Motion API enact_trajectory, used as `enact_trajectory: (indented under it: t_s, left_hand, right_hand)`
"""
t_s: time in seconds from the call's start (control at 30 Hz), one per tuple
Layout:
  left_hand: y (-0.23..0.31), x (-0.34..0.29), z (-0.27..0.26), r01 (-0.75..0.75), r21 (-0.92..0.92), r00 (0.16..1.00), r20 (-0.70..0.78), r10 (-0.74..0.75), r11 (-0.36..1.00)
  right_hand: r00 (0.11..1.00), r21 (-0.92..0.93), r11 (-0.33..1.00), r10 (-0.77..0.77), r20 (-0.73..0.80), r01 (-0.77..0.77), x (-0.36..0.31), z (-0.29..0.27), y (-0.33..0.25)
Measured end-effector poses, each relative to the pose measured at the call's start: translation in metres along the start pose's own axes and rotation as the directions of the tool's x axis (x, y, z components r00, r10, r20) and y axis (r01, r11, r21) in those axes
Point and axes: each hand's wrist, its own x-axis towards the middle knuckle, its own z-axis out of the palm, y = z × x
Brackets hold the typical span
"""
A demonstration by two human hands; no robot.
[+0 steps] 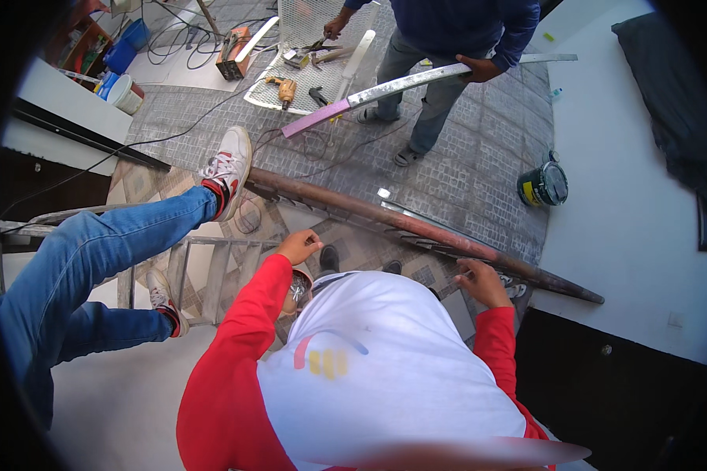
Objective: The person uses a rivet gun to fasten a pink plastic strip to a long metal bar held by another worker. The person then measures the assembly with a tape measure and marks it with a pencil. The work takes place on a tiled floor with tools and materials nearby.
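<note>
My left hand is held in front of my body, its fingers curled together; whatever may be in them is too small to make out. Just below it, at my left hip, hangs an open container with shiny metal bits inside. My right hand hovers to the right, fingers bent but apart, with nothing visible in it. Beyond both hands runs a long rusty red-brown metal beam, and neither hand appears to grip it. Across it, a co-worker in dark blue holds a flat metal bar with a pink end.
Another person in jeans stands on a ladder to my left, one shoe by the beam. On a white mesh chair lie an orange drill and a hammer. A dark bucket stands far right; cables cross the tiled floor.
</note>
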Motion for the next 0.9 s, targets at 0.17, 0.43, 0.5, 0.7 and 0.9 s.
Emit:
enact_trajectory:
  t_s: [0.17,0.43,0.5,0.7,0.9]
  left_hand:
    - [0.012,0.010,0.004,-0.029,0.045,0.999,0.041,0.027,0.999]
    - [0.055,0.009,0.012,-0.091,0.007,0.996,0.020,0.091,0.996]
    - [0.061,0.007,0.021,-0.106,0.017,0.994,0.030,0.105,0.994]
    - [0.071,-0.006,0.049,-0.119,0.012,0.990,0.075,0.118,0.993]
    - [0.090,-0.012,0.061,-0.160,0.022,0.983,0.092,0.157,0.987]
  right_hand:
    - [0.997,0.008,0.997,0.071,-0.032,-0.070,-0.009,0.004,0.015]
    - [0.943,0.279,0.922,0.191,0.273,-0.268,-0.025,0.067,0.097]
    - [0.888,0.268,0.884,0.274,0.368,-0.383,-0.031,0.093,0.122]
    - [0.937,0.364,0.880,0.209,0.278,-0.304,-0.031,0.138,0.170]
    - [0.955,0.419,0.873,0.149,0.257,-0.249,-0.020,0.139,0.189]
